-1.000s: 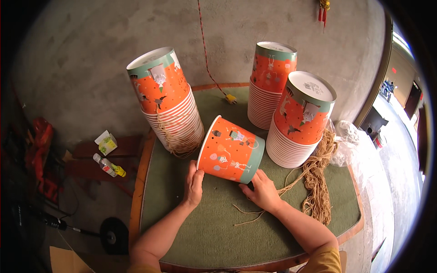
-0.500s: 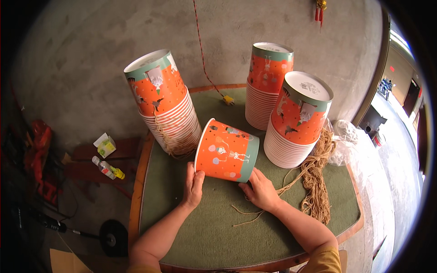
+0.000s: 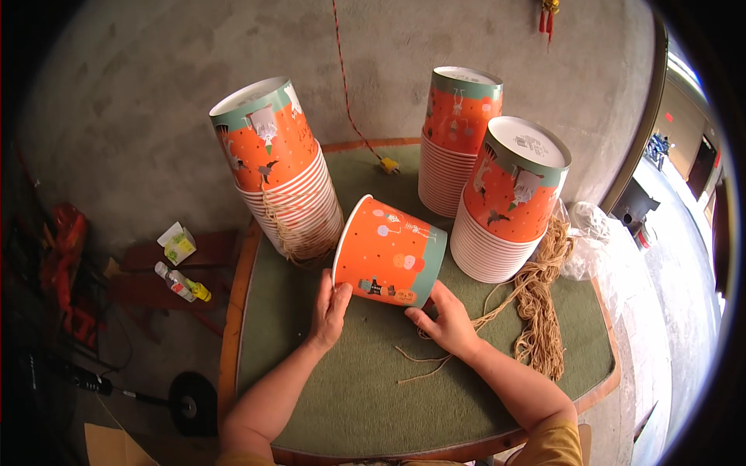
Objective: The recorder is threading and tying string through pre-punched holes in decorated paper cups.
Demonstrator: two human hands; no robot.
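An orange paper bucket (image 3: 385, 252) with a green base band and printed cartoon figures lies on its side between my hands, above the green table top. My left hand (image 3: 330, 311) grips its white rim at the open end. At the base end, my right hand (image 3: 445, 318) holds the lower edge with thumb and fingers. Behind the bucket, a tall stack of upside-down buckets (image 3: 284, 167) leans at the left, with twine round its lower part. Two more upside-down stacks stand at the right, a nearer stack (image 3: 509, 202) and a farther stack (image 3: 458, 140).
A bundle of brown twine (image 3: 542, 326) lies right of my right hand, its loose ends trailing toward me. Clear plastic bags (image 3: 587, 241) sit at the table's right edge. A yellow plug (image 3: 389, 165) hangs at the back. Bottles (image 3: 183, 283) rest on a low bench at left.
The bucket has turned about its long axis, so other printed figures face me. Both hands stay at its two ends.
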